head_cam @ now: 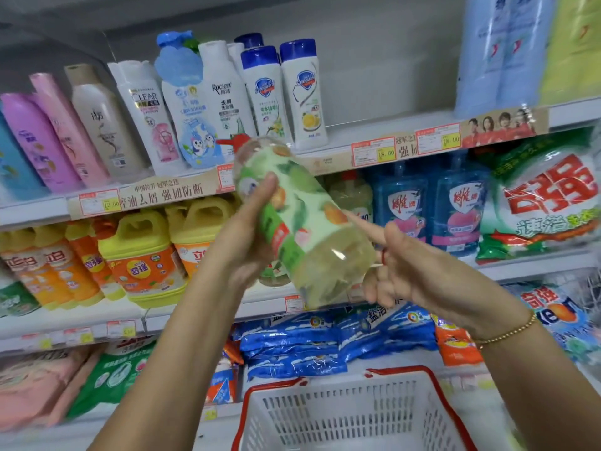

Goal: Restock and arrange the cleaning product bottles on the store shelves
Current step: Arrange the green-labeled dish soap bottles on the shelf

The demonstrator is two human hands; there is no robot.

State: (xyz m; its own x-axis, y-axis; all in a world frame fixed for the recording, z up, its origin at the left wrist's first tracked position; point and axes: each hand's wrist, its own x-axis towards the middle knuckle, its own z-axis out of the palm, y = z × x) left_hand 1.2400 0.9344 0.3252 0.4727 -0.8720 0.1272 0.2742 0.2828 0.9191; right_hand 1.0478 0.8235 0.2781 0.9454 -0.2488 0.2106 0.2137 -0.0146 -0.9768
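Note:
A clear dish-soap bottle [305, 222] with yellowish liquid, a green-and-white fruit label and a red pump top hangs tilted in front of the middle shelf [107, 314], pump end up and to the left. My left hand [247, 236] grips its left side, thumb on the label. My right hand [406, 271] is at the bottle's lower end: the index finger lies straight along its side and the other fingers curl against its base. A similar bottle [353, 193] stands on the shelf behind it.
Yellow-and-orange detergent jugs [143, 255] fill the middle shelf's left, blue bottles [403, 203] and a big detergent bag [546, 203] its right. Shampoo bottles [227, 92] line the top shelf. Refill packs [309, 343] lie below. A white basket with a red rim [273, 387] sits under my arms.

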